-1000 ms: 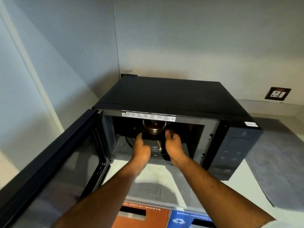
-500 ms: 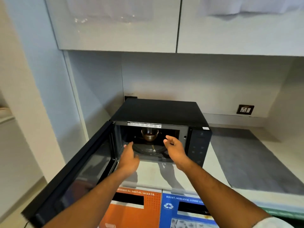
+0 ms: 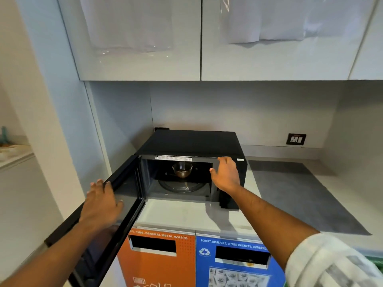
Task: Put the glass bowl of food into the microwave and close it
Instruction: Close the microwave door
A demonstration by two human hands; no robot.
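**kitchen_lurker:** Glass bowl (image 3: 182, 170) of food, the round brownish see-through one, is parked inside the black boxy microwave (image 3: 192, 162), sitting toward the back of the cavity, at roughly 12 o'clock of the dark round turntable plate (image 3: 181, 186). Nothing touching it. So the placing part looks done, just the closing left.

**pantry_dave:** Yep. Left hand (image 3: 101, 204) is spread flat, fingers wide, pressed on the top edge of the open black glass-fronted door (image 3: 116, 206), which swings out toward 8 o'clock. My guess is that's the push point for swinging it shut. Right hand (image 3: 226, 175) is also open and holding nothing, palm resting against the front frame at 3 o'clock of the opening, probably steadying the box so it doesn't skid on the pale table (image 3: 186, 214).

**kitchen_lurker:** Compared with half a second back, both hands were hovering right at the cavity mouth. Now they've split apart: left out to the door, right over to the frame. Bowl hasn't budged.

**pantry_dave:** And the head has pulled back, more of the cupboards showing.
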